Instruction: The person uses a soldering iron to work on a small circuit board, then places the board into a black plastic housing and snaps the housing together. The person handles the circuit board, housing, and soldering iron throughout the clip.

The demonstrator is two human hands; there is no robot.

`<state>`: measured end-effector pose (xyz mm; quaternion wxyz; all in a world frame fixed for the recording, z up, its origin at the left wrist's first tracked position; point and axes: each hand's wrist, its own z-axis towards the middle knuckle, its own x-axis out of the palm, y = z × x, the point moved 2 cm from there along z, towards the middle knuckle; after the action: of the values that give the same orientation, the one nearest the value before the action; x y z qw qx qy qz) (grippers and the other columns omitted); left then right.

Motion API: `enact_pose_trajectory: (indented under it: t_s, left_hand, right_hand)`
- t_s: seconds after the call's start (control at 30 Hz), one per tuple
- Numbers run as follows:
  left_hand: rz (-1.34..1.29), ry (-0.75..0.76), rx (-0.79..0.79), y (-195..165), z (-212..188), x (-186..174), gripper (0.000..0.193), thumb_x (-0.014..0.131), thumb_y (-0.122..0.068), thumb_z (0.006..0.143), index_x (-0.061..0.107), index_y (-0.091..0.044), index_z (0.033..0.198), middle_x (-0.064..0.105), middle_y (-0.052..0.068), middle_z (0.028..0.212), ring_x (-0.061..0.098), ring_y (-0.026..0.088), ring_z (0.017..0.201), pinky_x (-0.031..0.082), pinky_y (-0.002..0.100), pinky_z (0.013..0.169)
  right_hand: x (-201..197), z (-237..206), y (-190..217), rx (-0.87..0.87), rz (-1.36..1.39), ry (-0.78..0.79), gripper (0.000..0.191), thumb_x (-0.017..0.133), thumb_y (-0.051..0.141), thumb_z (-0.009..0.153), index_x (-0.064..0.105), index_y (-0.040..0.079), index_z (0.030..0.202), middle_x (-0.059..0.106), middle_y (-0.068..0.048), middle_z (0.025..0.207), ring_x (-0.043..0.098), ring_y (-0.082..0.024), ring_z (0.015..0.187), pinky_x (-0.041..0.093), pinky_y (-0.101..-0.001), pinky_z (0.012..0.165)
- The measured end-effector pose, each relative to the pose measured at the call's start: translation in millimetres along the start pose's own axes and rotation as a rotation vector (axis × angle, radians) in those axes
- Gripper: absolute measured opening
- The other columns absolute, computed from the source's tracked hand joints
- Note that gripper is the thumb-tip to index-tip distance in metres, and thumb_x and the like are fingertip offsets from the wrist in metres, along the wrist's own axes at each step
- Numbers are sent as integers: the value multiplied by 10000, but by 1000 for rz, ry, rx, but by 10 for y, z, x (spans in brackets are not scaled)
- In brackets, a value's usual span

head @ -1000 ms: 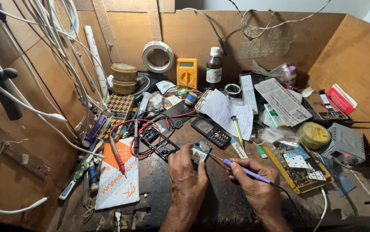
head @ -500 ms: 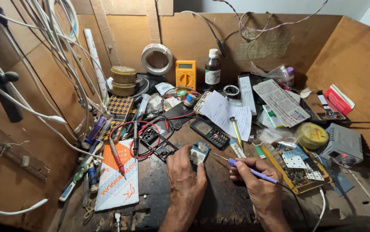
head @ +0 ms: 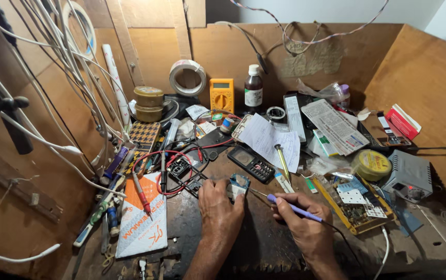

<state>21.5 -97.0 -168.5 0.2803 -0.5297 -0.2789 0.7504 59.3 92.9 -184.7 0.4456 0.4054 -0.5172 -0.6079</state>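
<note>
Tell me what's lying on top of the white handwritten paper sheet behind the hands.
A yellow-handled screwdriver lies across the paper sheet at its right lower part. What is beneath the paper is covered and cannot be seen.

We see bare bench only along the near edge, around our left hand (head: 219,210) and right hand (head: 306,228). Red test leads (head: 153,179) and a booklet (head: 142,220) block the left; a keypad phone (head: 251,164) and papers (head: 270,139) crowd ahead; a yellow tray (head: 355,210) hems the right.
</note>
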Motion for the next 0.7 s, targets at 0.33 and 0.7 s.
enact_pose_trajectory:
  t_s: [0.33,0.7]
  left_hand:
    - [-25,-53,43,76,9,-7,431,779,-173,804,662,31,1165,545,181,1037,539,326,1021,439,479,909]
    - [-5,8,5,143,30,25,454,781,-179,832,645,52,1198,530,161,1021,534,279,1013,446,458,892]
  right_hand:
    - [90,31,4,-18,-55,30,247,733,143,886,798,-8,1070,811,-91,895,746,-124,752,633,-262,689]
    - [142,20,13,-19,-102,66,250,713,155,901,798,-1,1077,817,-99,879,766,-126,770,640,-256,707]
